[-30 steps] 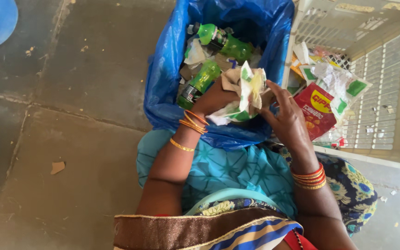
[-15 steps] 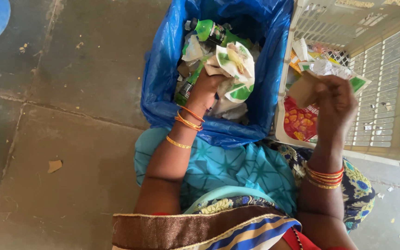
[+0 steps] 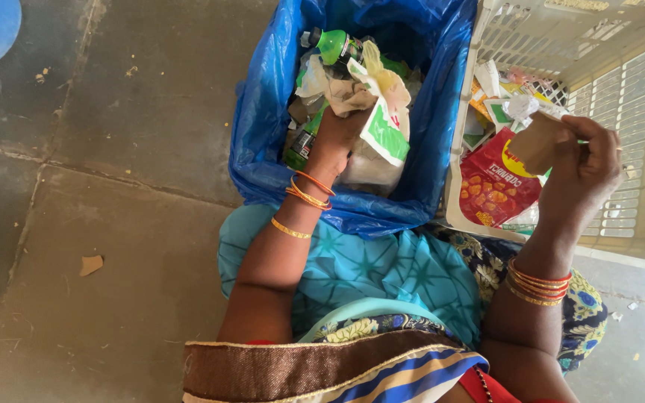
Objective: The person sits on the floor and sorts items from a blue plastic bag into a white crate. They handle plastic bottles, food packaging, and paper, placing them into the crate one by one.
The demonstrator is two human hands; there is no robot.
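Left hand [image 3: 335, 138] grasps crumpled wrappers [image 3: 376, 101] over the blue bag [image 3: 263, 112]; right hand [image 3: 584, 172] fingers pinch brown cardboard [image 3: 535, 142]

I see soft, even daylight with no hard shadows. The basket [image 3: 636, 134] at the right is brightest, nearly washed out at its far rim. The floor [image 3: 113, 224] left of it looks dim. Focus is sharp, with slight edge stretch.

Left hand [image 3: 335, 136]: gold and orange bangles at the wrist. Right hand [image 3: 585, 175]: red-and-gold bangles. Teal patterned garment at 6 o'clock, apparently with a brown-striped border.
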